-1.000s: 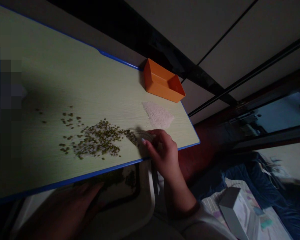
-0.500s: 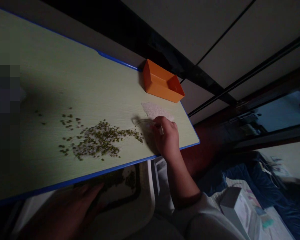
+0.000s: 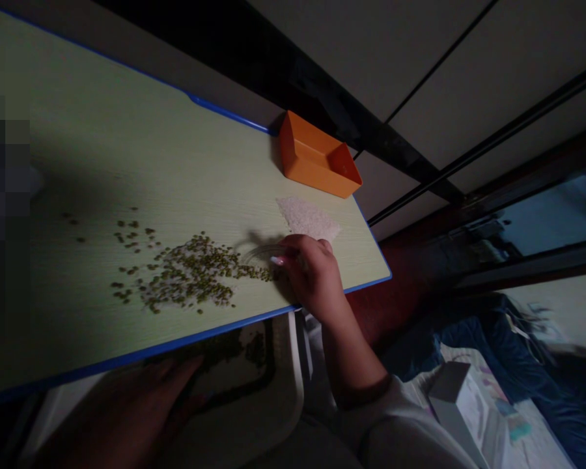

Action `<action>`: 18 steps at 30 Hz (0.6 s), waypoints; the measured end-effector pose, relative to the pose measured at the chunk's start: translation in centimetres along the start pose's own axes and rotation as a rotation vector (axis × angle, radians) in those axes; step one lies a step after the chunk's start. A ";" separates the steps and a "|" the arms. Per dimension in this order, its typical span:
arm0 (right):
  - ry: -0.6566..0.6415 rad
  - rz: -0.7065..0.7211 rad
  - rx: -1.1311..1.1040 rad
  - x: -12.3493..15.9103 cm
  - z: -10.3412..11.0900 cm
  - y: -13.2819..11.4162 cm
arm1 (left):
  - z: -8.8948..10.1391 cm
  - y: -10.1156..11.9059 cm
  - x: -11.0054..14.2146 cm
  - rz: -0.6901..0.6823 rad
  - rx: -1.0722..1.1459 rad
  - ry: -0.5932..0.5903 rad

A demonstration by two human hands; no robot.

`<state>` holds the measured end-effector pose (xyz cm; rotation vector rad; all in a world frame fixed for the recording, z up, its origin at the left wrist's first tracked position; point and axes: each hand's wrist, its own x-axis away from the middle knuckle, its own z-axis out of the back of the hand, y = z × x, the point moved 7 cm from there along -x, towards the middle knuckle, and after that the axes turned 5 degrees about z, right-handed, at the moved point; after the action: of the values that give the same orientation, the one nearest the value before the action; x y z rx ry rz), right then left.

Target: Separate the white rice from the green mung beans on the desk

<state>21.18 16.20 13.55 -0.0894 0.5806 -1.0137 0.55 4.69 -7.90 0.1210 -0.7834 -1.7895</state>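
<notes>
My right hand (image 3: 312,270) pinches a clear, thin, curved piece (image 3: 261,253) over the table; its exact kind is hard to make out. The piece is at the right end of a scattered pile of green beans (image 3: 193,270) mixed with white grains. Just beyond my right hand lies a separate heap of white grains (image 3: 307,218), looking like rice. In dim light at the lower left, my left hand (image 3: 146,397) reaches over a white basket (image 3: 293,371) below the table edge, fingers stretched out. Dark green bits (image 3: 254,352) lie inside the basket.
An orange open box (image 3: 320,169) stands at the table's far right corner. The pale green table (image 3: 141,150) has a blue rim. A grey-white box (image 3: 459,397) and dark blue fabric (image 3: 542,391) are at the lower right. Part of the left edge is blurred out.
My right hand has moved left and slightly nearer me with the clear piece, from beside the white heap to the end of the bean pile. My left hand stays put.
</notes>
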 end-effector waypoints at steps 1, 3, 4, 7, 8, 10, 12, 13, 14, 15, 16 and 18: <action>-0.010 0.009 -0.012 0.2 0.0 0.0 | -0.1 0.1 0.0 0.001 -0.021 -0.021; -0.021 0.039 -0.034 0.4 0.2 -0.1 | 0.0 0.3 0.0 -0.002 -0.043 -0.035; -0.019 0.059 -0.045 0.6 0.3 -0.2 | 0.1 0.3 0.0 -0.005 -0.048 -0.034; 0.018 0.109 -0.076 0.8 0.9 -0.1 | 0.0 0.2 0.1 -0.012 -0.064 -0.035; 0.041 0.106 -0.078 0.9 1.2 0.2 | -0.1 0.2 0.1 -0.016 -0.072 -0.037; 0.087 0.060 -0.062 1.2 1.9 1.1 | -0.2 0.1 0.1 -0.018 -0.090 -0.039; 0.120 -0.009 -0.033 1.5 2.6 2.2 | -0.3 0.0 0.0 -0.019 -0.103 -0.037; 0.128 -0.038 -0.021 1.7 2.8 2.7 | -0.3 0.0 0.0 -0.024 -0.106 -0.030; 0.130 -0.060 -0.014 1.9 3.0 3.1 | -0.2 0.1 -0.1 -0.032 -0.107 -0.026; 0.125 -0.075 -0.011 2.1 3.1 3.4 | -0.1 0.1 -0.1 -0.037 -0.108 -0.016; 0.120 -0.083 -0.012 2.4 3.2 3.7 | 0.0 0.2 -0.1 -0.040 -0.109 -0.008; 0.113 -0.082 -0.024 3.0 3.4 3.9 | 0.2 0.3 -0.1 -0.040 -0.109 -0.001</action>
<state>27.06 15.25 13.85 -0.0782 0.6970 -1.0960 0.74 4.79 -7.54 0.0642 -0.6862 -1.8662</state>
